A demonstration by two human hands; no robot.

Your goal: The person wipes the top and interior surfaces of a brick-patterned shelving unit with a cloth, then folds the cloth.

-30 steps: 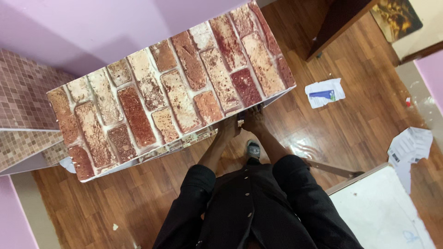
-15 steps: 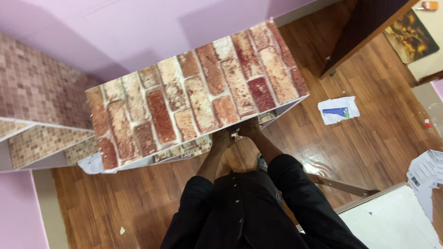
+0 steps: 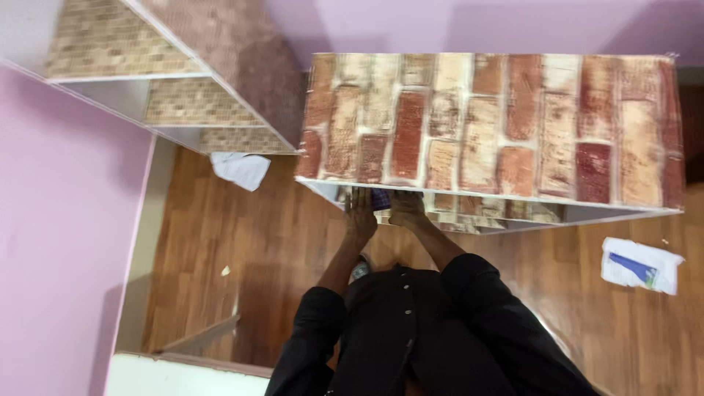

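Head view: both hands reach under the front edge of the brick-patterned shelf unit (image 3: 490, 125). Left hand (image 3: 360, 214) flat, fingers spread, pressed at a dark purple-blue item (image 3: 380, 199) just inside. Right hand (image 3: 407, 209) touches the same edge; its grip cannot be told. Paper (image 3: 639, 265) lies on the wood floor (image 3: 242, 242), near the unit's right end.

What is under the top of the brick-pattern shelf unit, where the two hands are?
Under the brick-pattern top, both hands, left hand and right hand, reach toward a dark blue item. The top covers everything deeper inside.

Wooden floor (image 3: 242, 242) under paper scraps (image 3: 639, 265)
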